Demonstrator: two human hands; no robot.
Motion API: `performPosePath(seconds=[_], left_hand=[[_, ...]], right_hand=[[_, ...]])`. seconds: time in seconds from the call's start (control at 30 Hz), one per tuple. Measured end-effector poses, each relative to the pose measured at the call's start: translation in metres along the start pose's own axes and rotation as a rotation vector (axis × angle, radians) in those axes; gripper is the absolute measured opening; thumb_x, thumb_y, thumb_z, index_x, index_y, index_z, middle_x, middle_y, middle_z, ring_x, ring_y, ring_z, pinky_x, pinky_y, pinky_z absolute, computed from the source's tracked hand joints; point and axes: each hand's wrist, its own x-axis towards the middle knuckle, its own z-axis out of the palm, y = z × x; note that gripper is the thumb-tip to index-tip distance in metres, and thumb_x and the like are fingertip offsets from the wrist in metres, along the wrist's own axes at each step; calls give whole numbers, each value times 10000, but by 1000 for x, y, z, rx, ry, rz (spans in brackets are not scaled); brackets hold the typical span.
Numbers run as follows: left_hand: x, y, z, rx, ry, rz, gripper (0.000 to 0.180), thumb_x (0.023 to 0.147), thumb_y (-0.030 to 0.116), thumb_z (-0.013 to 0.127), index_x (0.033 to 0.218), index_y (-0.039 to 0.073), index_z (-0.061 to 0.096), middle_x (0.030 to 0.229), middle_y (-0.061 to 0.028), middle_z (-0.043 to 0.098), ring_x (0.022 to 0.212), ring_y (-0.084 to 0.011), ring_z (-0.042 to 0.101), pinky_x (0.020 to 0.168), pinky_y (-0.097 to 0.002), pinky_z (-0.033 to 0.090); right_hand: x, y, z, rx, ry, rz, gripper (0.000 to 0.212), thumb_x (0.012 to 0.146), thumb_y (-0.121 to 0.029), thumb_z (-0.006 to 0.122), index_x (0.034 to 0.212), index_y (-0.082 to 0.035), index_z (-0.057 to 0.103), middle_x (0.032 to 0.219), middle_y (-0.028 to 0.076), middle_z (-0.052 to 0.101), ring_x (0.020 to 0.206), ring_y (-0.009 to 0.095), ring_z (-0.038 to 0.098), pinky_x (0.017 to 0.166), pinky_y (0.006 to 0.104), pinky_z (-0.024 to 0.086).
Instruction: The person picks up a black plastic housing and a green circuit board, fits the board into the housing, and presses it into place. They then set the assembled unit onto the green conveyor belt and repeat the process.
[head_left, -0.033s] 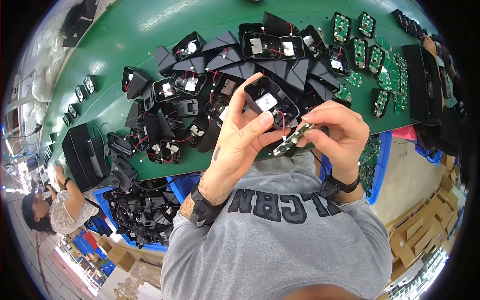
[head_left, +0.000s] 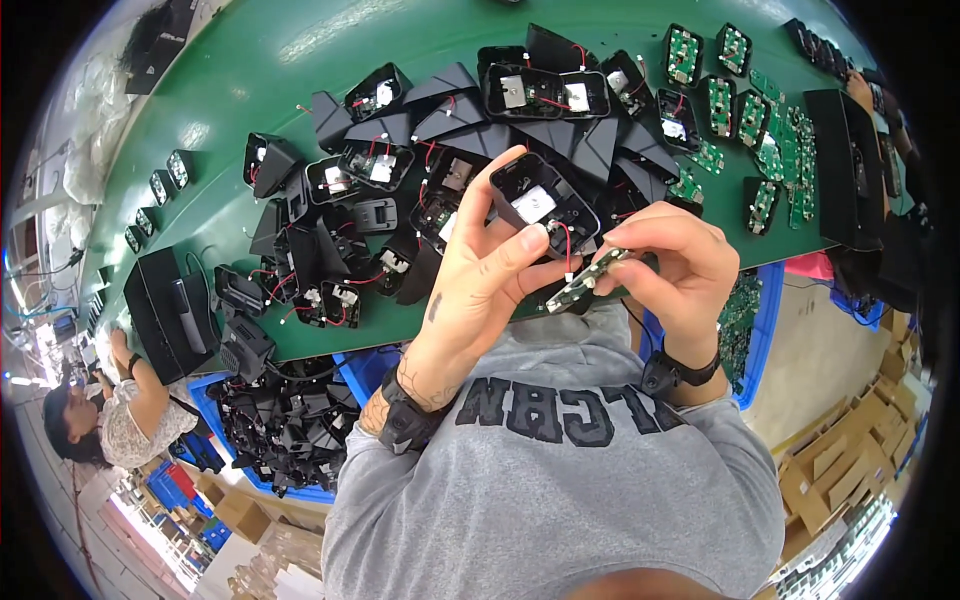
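Left grip (head_left: pixel 476 272) holds housing (head_left: pixel 552 196), right grip (head_left: pixel 688 272) circuit board (head_left: pixel 582 283)

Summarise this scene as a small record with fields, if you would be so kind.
Left hand: holds open black housing
Right hand: pinches green circuit board
Red wire: runs from the housing; white connector near the board, contact unclear
Table: green, with piled black housings
Table's right side: board-fitted housings, loose green boards
Beside near edge: blue bins
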Motion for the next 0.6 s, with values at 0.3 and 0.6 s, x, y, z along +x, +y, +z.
performPosePath(seconds=[0.3,0.6], left_hand=[[0,1,2,16,10,-10,737,867,92,687,1473,158,273,1252,-133,535,1120,-253,599,918,-442,559],[0,0,3,51,6,-6,773,841,63,710,1480,143,284,1273,-148,510,1121,-249,593,903,-425,557]], right_hand=[[0,-1,0,38,37,22,251,733,107,714,973,38,695,829,120,679,659,139,677,576,210,511],[1,2,-6,11,-47,-32,225,778,131,610,998,94,639,871,172,630,682,204,668,567,256,552]])
